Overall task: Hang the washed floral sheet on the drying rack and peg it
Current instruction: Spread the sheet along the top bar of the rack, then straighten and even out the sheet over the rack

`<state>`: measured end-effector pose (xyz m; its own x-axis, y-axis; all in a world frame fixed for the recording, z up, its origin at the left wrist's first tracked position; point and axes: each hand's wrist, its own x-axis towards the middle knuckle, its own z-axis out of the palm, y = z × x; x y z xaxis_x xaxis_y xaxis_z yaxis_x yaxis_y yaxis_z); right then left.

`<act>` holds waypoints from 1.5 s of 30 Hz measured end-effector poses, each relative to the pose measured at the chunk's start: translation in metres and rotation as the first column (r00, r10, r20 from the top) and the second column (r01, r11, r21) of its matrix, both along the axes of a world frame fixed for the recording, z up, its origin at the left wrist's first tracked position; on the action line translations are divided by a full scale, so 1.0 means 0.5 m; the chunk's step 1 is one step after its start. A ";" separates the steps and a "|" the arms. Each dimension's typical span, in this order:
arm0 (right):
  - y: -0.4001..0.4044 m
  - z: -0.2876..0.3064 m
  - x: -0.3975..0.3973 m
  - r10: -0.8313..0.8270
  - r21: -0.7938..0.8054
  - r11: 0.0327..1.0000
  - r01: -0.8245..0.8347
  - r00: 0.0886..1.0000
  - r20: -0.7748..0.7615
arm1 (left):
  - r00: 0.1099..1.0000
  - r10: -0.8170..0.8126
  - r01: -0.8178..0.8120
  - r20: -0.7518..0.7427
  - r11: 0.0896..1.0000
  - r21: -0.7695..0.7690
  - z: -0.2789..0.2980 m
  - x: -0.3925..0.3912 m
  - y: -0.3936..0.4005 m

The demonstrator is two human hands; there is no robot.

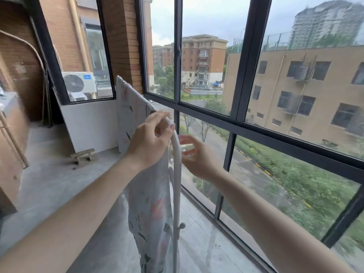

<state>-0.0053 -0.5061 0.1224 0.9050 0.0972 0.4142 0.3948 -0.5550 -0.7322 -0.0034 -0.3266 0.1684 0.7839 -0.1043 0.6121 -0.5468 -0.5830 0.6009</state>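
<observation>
The floral sheet (134,107), pale with leaf and pink flower prints, hangs over the top bar of the white drying rack (177,154) and falls toward the floor. My left hand (151,142) pinches the sheet's edge at the rack's rounded near corner. Just right of the rack's upright tube, my right hand (201,160) is held up with curled fingers. It holds a small pale peg (188,148), which is blurred. The peg is close to the tube and apart from the sheet.
A tall window with a dark frame (232,123) runs close along the rack's right side. A small wooden stool (83,155) stands on the concrete floor by the low white wall (88,125). Wooden poles (13,142) lean at the left.
</observation>
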 end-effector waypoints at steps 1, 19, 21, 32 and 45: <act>0.002 0.007 0.011 0.023 -0.007 1.000 -0.024 1.000 -0.015 | 1.000 0.000 0.001 0.014 1.000 -0.029 -0.008 -0.007 0.001; 0.029 0.006 0.094 -0.028 -0.109 0.993 0.043 0.990 0.139 | 0.983 0.178 -0.176 -0.035 0.983 0.057 -0.052 -0.029 0.041; 0.025 0.007 0.097 -0.025 -0.029 0.999 0.028 0.993 0.111 | 0.981 0.184 -0.184 -0.059 0.983 0.010 -0.058 -0.026 0.048; 0.004 0.207 0.028 -0.157 0.489 0.873 -0.001 0.946 0.283 | 0.992 0.125 -0.122 0.011 0.980 -0.160 0.039 -0.018 0.033; -0.124 0.019 -0.102 -0.171 0.415 0.908 -0.056 0.855 0.489 | 0.996 -0.023 0.017 0.081 0.997 0.073 0.010 -0.091 -0.001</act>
<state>-0.0561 -0.5679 0.1320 0.5554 -0.2253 0.8005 0.7456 -0.2915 -0.5993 -0.0489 -0.3269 0.1734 0.7290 -0.1658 0.6641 -0.6042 -0.6118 0.5105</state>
